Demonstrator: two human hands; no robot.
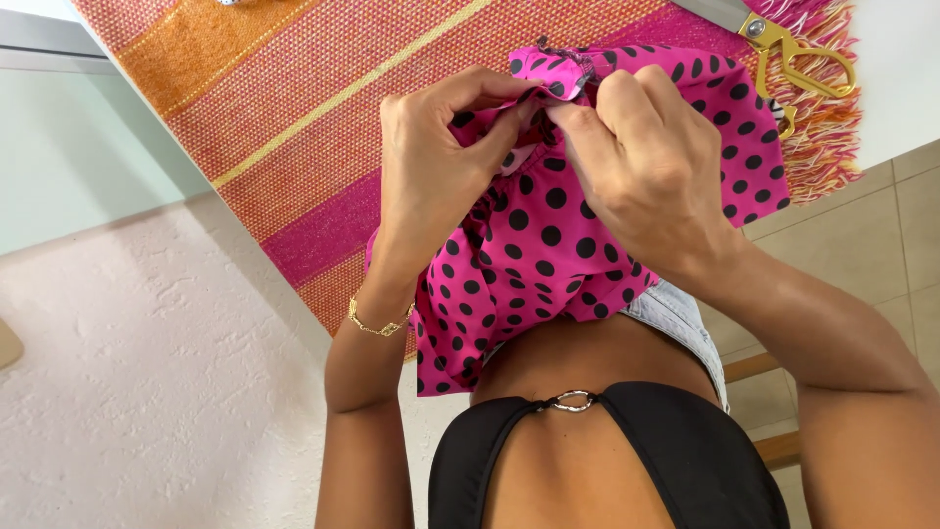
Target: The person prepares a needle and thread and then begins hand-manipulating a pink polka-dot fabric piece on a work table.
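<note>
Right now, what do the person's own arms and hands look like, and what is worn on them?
Both arms are bare, with no sleeves and no gloves. The left hand has a thin gold chain bracelet with flat links around its wrist. The right hand shows no ring, watch or bracelet. No cables or markings appear on either arm.

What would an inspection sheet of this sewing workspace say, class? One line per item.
Surface: woven orange, pink and yellow striped cloth with a fringed edge, spread on the table.
Job's things: bright pink fabric with black polka dots, bunched at its top edge.
Clutter: gold-handled scissors on the cloth's fringe.
Grippers: left hand and right hand both pinch the fabric's gathered edge.
Cables: nothing seen.
Surroundings: white textured wall; beige tiled floor.
</note>
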